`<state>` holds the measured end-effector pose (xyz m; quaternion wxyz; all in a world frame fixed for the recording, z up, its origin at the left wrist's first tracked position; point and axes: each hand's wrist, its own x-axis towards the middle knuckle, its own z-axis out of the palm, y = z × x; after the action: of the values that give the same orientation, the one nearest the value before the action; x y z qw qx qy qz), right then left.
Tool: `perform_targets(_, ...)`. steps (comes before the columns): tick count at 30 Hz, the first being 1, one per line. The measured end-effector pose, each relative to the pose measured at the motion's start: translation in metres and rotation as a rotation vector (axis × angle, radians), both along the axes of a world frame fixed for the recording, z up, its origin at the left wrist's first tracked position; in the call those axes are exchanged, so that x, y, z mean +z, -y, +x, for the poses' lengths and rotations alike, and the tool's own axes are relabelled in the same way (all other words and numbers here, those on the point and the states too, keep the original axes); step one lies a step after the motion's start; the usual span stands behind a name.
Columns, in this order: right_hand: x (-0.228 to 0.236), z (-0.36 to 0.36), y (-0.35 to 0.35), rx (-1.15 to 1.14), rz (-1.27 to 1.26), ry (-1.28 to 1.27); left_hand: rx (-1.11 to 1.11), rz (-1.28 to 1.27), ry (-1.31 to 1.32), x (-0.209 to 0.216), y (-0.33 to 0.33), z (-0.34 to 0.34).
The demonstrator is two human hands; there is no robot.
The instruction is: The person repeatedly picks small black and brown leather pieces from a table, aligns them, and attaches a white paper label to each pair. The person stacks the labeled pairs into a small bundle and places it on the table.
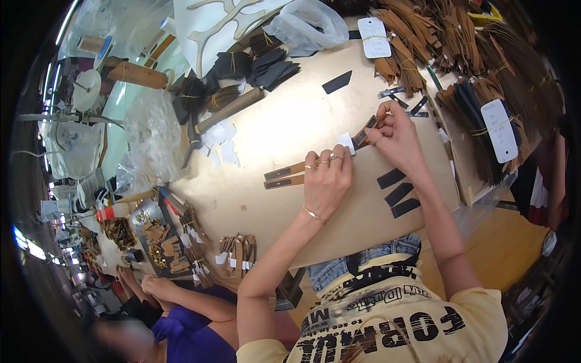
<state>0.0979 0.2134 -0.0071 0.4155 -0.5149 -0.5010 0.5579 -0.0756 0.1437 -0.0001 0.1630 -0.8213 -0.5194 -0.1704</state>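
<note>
Left hand [328, 181] and right hand [396, 139] at slim brown strips [295, 169]

The broad tan worktable [260, 212] fills the middle of the view, with the person in a pale yellow printed T-shirt [393, 320] at its near edge. At lower left, a co-worker in a purple top [193, 336] has both hands together near small brown parts. Elastic-bound bundles of brown strips [405, 36] crowd the far right corner; a darker bundle [466, 121] lies nearer, bearing a white tag [499, 130]. A clear plastic bag [151, 139] slumps on the left, near a hammer with a wooden handle [233, 109].

At the centre, the left hand lies over the brown strips, fingers bent and close together. Its thumb is hidden, so whether it grips or merely presses cannot be told. Two strip ends stick out on its left side, side by side. On its right, the right hand pinches a dark-faced strip end [365, 129] between thumb and forefinger; whether this belongs to either of those two strips cannot be told.

Three black pieces [397, 193] lie in a row below the right hand, and a single black slanted piece [337, 82] lies farther off. Smallest are a white slip [346, 143] at the left fingertips and the rings [332, 155] on that hand.
</note>
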Motion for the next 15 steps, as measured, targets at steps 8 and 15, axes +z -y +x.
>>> perform_targets(8, 0.0011, -0.0007, 0.0014, -0.02, -0.014, -0.025, -0.002, -0.047, -0.076, -0.0022, 0.0018, 0.0049)
perform_targets(15, 0.0043, -0.0027, 0.0092, -0.044, 0.012, -0.07, -0.068, -0.054, -0.09, -0.0011, -0.0002, -0.0005)
